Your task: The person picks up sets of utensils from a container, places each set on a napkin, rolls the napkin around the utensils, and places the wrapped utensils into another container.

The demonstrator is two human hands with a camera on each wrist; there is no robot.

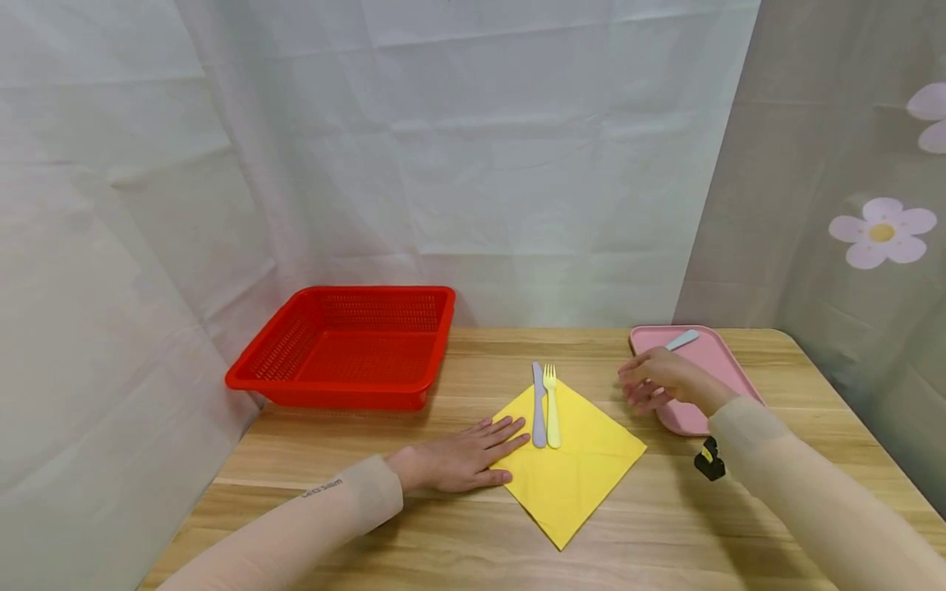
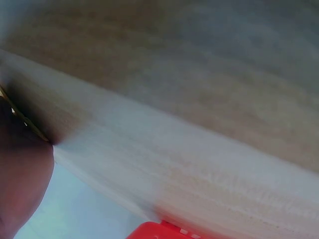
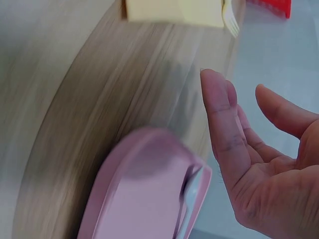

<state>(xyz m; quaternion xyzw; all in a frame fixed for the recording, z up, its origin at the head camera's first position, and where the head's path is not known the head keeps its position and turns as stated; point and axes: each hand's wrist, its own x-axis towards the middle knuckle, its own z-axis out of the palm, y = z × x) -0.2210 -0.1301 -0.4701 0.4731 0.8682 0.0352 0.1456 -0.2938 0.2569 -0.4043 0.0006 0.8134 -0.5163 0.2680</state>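
The left hand [image 1: 469, 455] is lying flat on the yellow napkin [image 1: 585, 480]; light pressure should avoid shifting its knife [image 1: 539, 419] and fork [image 1: 553, 423]. The right hand [image 1: 668, 379], loose and empty, is hovering by the pink tray [image 1: 713, 361] right of the napkin.

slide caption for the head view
Left hand rests on a yellow napkin beside lavender knife and yellow fork; right hand hovers by pink tray.
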